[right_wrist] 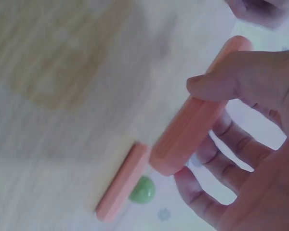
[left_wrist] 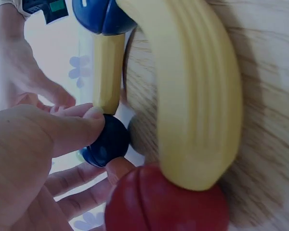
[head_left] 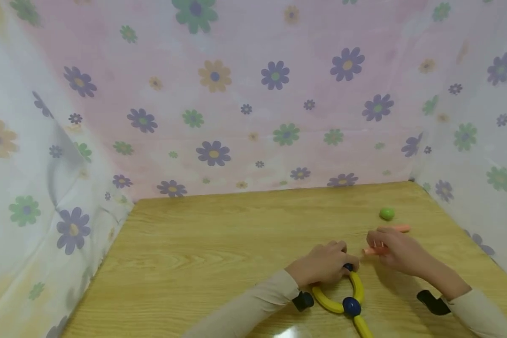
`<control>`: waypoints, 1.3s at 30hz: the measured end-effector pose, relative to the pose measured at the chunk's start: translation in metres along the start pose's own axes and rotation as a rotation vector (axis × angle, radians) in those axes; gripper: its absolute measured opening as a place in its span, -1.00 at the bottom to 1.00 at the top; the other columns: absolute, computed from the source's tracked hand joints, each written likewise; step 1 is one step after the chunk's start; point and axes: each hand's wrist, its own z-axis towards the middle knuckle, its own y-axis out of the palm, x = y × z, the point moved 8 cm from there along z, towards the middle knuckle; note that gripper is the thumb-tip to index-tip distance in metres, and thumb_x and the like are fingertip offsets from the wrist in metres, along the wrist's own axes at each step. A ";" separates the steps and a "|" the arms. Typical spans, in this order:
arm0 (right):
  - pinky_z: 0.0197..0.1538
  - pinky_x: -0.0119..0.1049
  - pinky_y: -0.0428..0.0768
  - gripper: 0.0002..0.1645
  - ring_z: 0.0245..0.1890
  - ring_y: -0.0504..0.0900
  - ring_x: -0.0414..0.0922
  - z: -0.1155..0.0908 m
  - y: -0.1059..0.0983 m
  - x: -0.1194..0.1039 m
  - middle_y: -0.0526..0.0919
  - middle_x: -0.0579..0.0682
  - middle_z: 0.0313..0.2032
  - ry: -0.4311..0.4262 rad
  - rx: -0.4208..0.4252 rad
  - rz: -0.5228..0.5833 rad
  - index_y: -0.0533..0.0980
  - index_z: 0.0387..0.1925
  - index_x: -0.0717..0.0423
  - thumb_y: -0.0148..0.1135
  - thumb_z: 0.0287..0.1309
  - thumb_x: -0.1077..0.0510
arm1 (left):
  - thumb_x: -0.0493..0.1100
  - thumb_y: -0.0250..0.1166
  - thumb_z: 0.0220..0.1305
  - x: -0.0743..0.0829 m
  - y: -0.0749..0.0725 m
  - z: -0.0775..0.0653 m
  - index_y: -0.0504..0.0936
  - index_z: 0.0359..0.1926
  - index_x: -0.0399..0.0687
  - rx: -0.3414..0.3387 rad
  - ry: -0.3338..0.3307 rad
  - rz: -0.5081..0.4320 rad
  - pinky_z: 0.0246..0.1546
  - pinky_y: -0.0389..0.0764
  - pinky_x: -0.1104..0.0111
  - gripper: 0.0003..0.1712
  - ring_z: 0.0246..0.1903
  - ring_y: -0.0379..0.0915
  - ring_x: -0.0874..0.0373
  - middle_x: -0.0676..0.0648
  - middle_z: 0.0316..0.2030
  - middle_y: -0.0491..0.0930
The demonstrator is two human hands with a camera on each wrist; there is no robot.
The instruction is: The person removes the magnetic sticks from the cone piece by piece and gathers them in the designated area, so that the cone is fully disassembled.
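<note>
My left hand (head_left: 323, 264) pinches a dark blue ball (left_wrist: 108, 143) between thumb and fingertips. That ball joins a figure of yellow rods, with a curved yellow rod (head_left: 357, 286) below it. A second blue ball (head_left: 352, 306) links the curve to a straight yellow rod (head_left: 363, 327). In the left wrist view a red ball (left_wrist: 166, 204) caps the near end of another curved yellow rod (left_wrist: 200, 96); the left hand hides it from the head view. To the right, my right hand (head_left: 405, 253) holds a straight orange rod (right_wrist: 197, 125) between thumb and fingers, one end pointing toward the left hand.
Beyond the right hand, another orange rod (head_left: 402, 228) lies on the wooden table (head_left: 219, 234), with a green ball (head_left: 387, 214) just behind it. Flowered cloth (head_left: 245, 94) walls the table at the back and both sides. Both wrists carry black camera mounts (head_left: 303, 301).
</note>
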 end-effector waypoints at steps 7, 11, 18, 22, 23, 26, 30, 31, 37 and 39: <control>-0.48 -0.41 0.19 -0.44 -0.49 0.24 -0.30 -0.005 -0.014 0.024 0.32 -0.23 -0.47 0.053 -0.004 -0.017 0.37 -0.44 -0.15 0.32 -0.39 0.51 | 0.08 0.11 0.35 -0.006 -0.003 -0.004 0.55 -0.07 0.56 -0.013 -0.033 -0.043 -0.50 0.27 0.51 -0.80 -0.33 0.20 0.34 0.20 -0.19 0.33; -0.52 -0.41 0.24 -0.49 -0.49 0.30 -0.31 -0.014 -0.018 0.042 0.41 -0.22 -0.41 0.086 -0.013 -0.016 0.40 -0.41 -0.17 0.40 -0.27 0.44 | 0.08 0.13 0.34 -0.009 -0.004 -0.008 0.55 -0.06 0.56 -0.010 -0.047 -0.055 -0.49 0.28 0.51 -0.79 -0.32 0.22 0.34 0.20 -0.17 0.35; -0.54 -0.40 0.25 -0.50 -0.53 0.25 -0.38 -0.024 -0.020 0.067 0.46 -0.26 -0.46 0.092 0.002 0.013 0.42 -0.44 -0.15 0.47 -0.27 0.41 | 0.08 0.14 0.34 -0.014 -0.004 -0.012 0.56 -0.04 0.56 -0.004 -0.060 -0.070 -0.50 0.30 0.52 -0.78 -0.33 0.23 0.35 0.19 -0.17 0.36; -0.55 -0.39 0.27 -0.55 -0.53 0.28 -0.38 -0.030 -0.018 0.079 0.41 -0.28 -0.49 0.117 -0.004 0.045 0.43 -0.45 -0.16 0.46 -0.21 0.38 | 0.08 0.14 0.34 -0.017 -0.005 -0.015 0.56 -0.04 0.54 -0.005 -0.066 -0.094 -0.49 0.31 0.52 -0.78 -0.34 0.23 0.34 0.18 -0.17 0.36; -0.55 -0.39 0.27 -0.59 -0.53 0.28 -0.37 -0.031 -0.017 0.081 0.45 -0.26 -0.48 0.123 -0.008 0.065 0.43 -0.46 -0.15 0.44 -0.16 0.37 | 0.08 0.14 0.34 -0.018 -0.006 -0.016 0.56 -0.04 0.53 -0.005 -0.067 -0.097 -0.48 0.31 0.51 -0.78 -0.33 0.23 0.34 0.18 -0.16 0.36; -0.54 -0.40 0.28 -0.63 -0.53 0.30 -0.36 -0.034 -0.014 0.085 0.54 -0.18 -0.45 0.130 -0.014 0.120 0.45 -0.48 -0.12 0.39 -0.07 0.39 | 0.08 0.14 0.34 -0.020 -0.006 -0.018 0.56 -0.02 0.53 -0.008 -0.071 -0.104 -0.48 0.32 0.52 -0.77 -0.33 0.23 0.35 0.17 -0.15 0.36; -0.59 -0.41 0.24 -0.53 -0.55 0.28 -0.37 -0.037 -0.008 0.090 0.65 -0.04 -0.33 0.131 -0.026 0.189 0.45 -0.50 -0.11 0.33 -0.19 0.53 | 0.09 0.14 0.34 -0.022 -0.005 -0.022 0.55 -0.01 0.52 -0.003 -0.068 -0.118 -0.47 0.32 0.52 -0.77 -0.32 0.24 0.34 0.16 -0.15 0.36; -0.61 -0.43 0.22 -0.52 -0.56 0.27 -0.37 -0.038 -0.007 0.091 0.67 -0.01 -0.29 0.131 -0.033 0.206 0.45 -0.51 -0.12 0.32 -0.20 0.55 | 0.08 0.14 0.34 -0.022 -0.004 -0.023 0.56 -0.01 0.51 -0.002 -0.067 -0.125 -0.46 0.32 0.52 -0.77 -0.32 0.24 0.34 0.16 -0.15 0.36; -0.68 -0.47 0.10 -0.49 -0.60 0.22 -0.40 -0.038 -0.003 0.093 0.69 -0.03 -0.17 0.120 -0.043 0.222 0.44 -0.57 -0.16 0.30 -0.18 0.57 | 0.08 0.16 0.33 -0.026 -0.003 -0.028 0.56 -0.04 0.43 0.017 -0.069 -0.166 -0.45 0.31 0.54 -0.80 -0.30 0.25 0.35 0.15 -0.16 0.36; -0.70 -0.48 0.10 -0.48 -0.61 0.22 -0.40 -0.037 -0.004 0.092 0.70 -0.06 -0.18 0.110 -0.036 0.224 0.44 -0.57 -0.16 0.32 -0.19 0.57 | 0.08 0.16 0.33 -0.027 -0.003 -0.029 0.56 -0.04 0.42 0.023 -0.071 -0.174 -0.45 0.31 0.54 -0.80 -0.31 0.25 0.35 0.15 -0.17 0.36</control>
